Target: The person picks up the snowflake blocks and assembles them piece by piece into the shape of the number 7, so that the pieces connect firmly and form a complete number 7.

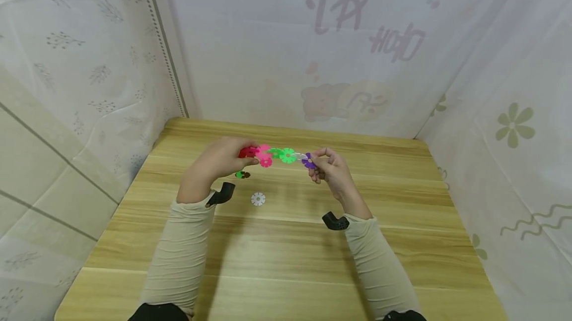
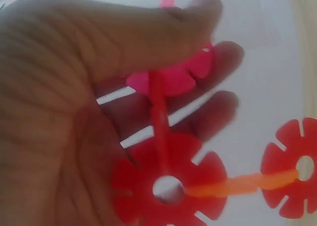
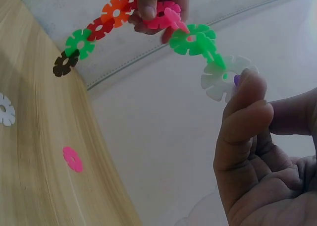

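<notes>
Both hands hold up a chain of interlocked notched plastic flower discs over the table. My left hand [image 1: 222, 159] pinches the chain at a pink disc [image 2: 171, 80], thumb in front and fingers behind. A red disc [image 2: 131, 161] hangs below that grip, joined by an edge-on orange disc [image 2: 228, 185] to another red one. The chain's other part runs through a green disc [image 1: 288, 156] and a whitish clear disc [image 3: 215, 82]. At its right end my right hand [image 1: 334, 171] pinches a purple disc [image 1: 308, 161], mostly hidden by fingers in the right wrist view.
A loose white disc [image 1: 257, 199] lies on the wooden table [image 1: 286, 261] between the forearms. Another loose disc, pink [image 3: 73, 159], lies near the table edge. The chain's tail ends in a dark brown disc [image 3: 65, 63]. Printed cloth [image 1: 250, 53] surrounds the table's back and sides.
</notes>
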